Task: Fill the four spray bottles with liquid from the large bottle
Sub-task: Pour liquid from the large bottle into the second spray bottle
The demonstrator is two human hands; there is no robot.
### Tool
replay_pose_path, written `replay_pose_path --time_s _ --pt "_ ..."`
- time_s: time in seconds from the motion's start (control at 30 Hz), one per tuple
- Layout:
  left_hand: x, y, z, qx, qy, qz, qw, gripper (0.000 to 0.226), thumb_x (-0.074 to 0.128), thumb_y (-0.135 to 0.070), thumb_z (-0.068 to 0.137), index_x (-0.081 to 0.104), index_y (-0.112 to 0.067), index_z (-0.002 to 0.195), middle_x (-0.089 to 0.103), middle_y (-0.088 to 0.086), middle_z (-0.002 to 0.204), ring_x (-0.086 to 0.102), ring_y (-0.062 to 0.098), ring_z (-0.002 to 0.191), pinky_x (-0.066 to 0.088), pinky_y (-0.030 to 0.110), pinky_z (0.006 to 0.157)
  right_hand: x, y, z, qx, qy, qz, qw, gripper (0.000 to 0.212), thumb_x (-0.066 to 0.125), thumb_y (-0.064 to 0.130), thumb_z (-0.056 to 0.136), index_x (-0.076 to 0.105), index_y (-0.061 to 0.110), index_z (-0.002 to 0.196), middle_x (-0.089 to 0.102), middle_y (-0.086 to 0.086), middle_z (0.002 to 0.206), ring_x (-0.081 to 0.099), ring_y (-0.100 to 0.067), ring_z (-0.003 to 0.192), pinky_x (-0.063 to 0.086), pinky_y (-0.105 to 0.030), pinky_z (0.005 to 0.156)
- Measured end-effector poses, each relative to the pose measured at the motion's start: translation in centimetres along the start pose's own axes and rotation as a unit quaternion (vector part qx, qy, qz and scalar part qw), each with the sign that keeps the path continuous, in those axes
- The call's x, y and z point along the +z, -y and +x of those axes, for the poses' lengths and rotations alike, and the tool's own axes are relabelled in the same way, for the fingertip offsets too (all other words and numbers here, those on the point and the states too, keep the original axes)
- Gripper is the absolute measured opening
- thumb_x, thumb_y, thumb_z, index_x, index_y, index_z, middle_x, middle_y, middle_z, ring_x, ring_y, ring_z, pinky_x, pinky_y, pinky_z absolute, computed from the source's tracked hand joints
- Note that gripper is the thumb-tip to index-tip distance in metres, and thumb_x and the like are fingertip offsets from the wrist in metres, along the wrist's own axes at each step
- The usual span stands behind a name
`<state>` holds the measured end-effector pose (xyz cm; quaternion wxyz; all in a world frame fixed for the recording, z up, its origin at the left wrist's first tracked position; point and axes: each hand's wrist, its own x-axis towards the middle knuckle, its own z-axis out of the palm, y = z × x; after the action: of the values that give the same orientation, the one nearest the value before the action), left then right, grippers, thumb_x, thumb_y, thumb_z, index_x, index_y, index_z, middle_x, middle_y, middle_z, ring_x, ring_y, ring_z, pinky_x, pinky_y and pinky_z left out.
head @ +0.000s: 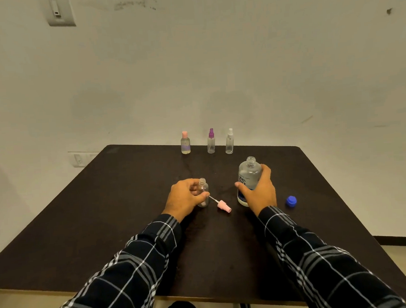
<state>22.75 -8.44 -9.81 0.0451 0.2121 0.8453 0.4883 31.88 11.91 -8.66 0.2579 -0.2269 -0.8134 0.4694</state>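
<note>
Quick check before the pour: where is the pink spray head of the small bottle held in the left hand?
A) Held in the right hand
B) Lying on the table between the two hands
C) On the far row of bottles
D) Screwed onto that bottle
B: the pink spray head lies on its side on the table, between the left hand holding the open small bottle and the right hand gripping the large bottle.

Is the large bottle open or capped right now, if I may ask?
Open: the large bottle shows a bare threaded neck, and a blue cap lies apart on the table.
</note>
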Motion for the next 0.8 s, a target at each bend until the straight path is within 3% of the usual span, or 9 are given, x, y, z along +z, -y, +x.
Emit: replay_pose_path --time_s 0.13,0.27,0.37,0.5,0.8 --pt "0.1 0.3 0.0 0.004 -0.001 0.0 1.0 0.044 0.084 -0.02 0.081 0.07 -0.019 0.123 0.075 -0.007 0.106 0.071 0.0 0.093 0.056 0.021 0.091 0.0 1.1 0.7 -0.048 0.056 -0.081 0.994 0.083 0.083 0.023 0.079 0.032 0.031 0.144 0.05 -0.001 0.141 0.05 -0.021 0.128 0.043 -0.037 0.104" --pt "0.1 0.5 0.2 0.017 -0.005 -0.003 1.0 0.041 0.085 -0.02 0.08 0.072 -0.021 0.119 0.076 -0.008 0.102 0.072 0.0 0.09 0.057 0.026 0.092 0.7 1.8 1.0 -0.077 0.092 -0.15 0.981 0.088 0.084 0.027 0.076 0.028 0.043 0.143 0.049 0.002 0.142 0.051 -0.021 0.127 0.046 -0.048 0.106" --pt "0.3 0.9 0.2 0.035 -0.003 0.017 0.999 0.048 0.083 -0.024 0.081 0.069 -0.026 0.128 0.076 -0.01 0.105 0.072 -0.001 0.091 0.057 0.028 0.094 1.1 2.2 0.9 -0.095 0.118 -0.181 0.972 0.087 0.083 0.025 0.078 0.03 0.04 0.145 0.05 0.0 0.142 0.05 -0.022 0.128 0.045 -0.047 0.108" --pt "0.5 1.5 0.2 0.052 -0.018 0.026 0.998 0.048 0.082 -0.028 0.08 0.068 -0.037 0.125 0.076 -0.013 0.102 0.072 -0.001 0.09 0.057 0.033 0.094 1.6 2.2 0.5 -0.132 0.13 -0.234 0.954 0.084 0.081 0.025 0.078 0.031 0.042 0.143 0.051 0.0 0.137 0.052 -0.024 0.124 0.046 -0.051 0.104" --pt "0.2 1.2 0.5 0.058 -0.016 0.072 0.996 0.04 0.082 -0.033 0.079 0.071 -0.036 0.118 0.075 -0.015 0.095 0.07 -0.003 0.085 0.058 0.034 0.088 2.5 2.8 0.3 -0.158 0.128 -0.323 0.924 0.077 0.076 0.026 0.081 0.032 0.042 0.143 0.052 0.001 0.132 0.05 -0.024 0.123 0.04 -0.063 0.104"
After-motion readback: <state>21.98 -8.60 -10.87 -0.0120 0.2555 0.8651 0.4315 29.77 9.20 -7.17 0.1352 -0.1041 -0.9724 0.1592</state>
